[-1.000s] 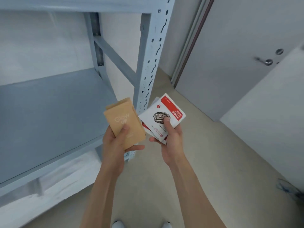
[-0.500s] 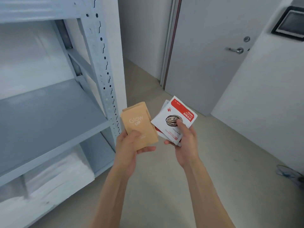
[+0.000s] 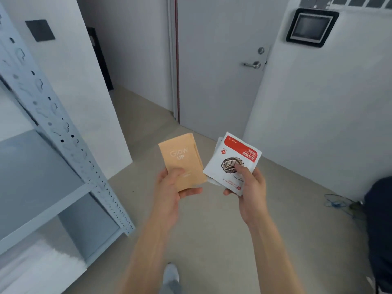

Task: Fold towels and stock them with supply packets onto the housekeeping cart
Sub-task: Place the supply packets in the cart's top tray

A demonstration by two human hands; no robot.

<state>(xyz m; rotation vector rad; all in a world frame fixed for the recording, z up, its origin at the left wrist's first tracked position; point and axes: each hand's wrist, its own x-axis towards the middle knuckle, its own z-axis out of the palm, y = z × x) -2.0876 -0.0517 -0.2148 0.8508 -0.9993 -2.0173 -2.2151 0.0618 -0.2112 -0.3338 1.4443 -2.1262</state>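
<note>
She stands — no, the person stands in the passage by the rack, both arms out in front. The left hand grips the tan packets, thumb pressed across the face and fingers curled underneath; it looks like more than one, since a second edge shows along the right side. The right hand pinches a small fan of white-and-red sachets, thumb on the top one and fingers behind. The two bundles sit just beside each other, close but not quite touching, held above the floor and well apart from any shelf.

As for the job, I'd say the supply packets are collected and in hand but not yet stocked. No cart is in view from here, so I cannot tell how much is already on it. Something white and soft lies on the rack's bottom shelf near its front edge, probably towels, though it is too blurred to say whether they are folded. The middle shelf shows grey and bare where I can see it.

So what seems left: carry these packets to the cart, set them down, and deal with the towels. The door ahead is closed.
</note>
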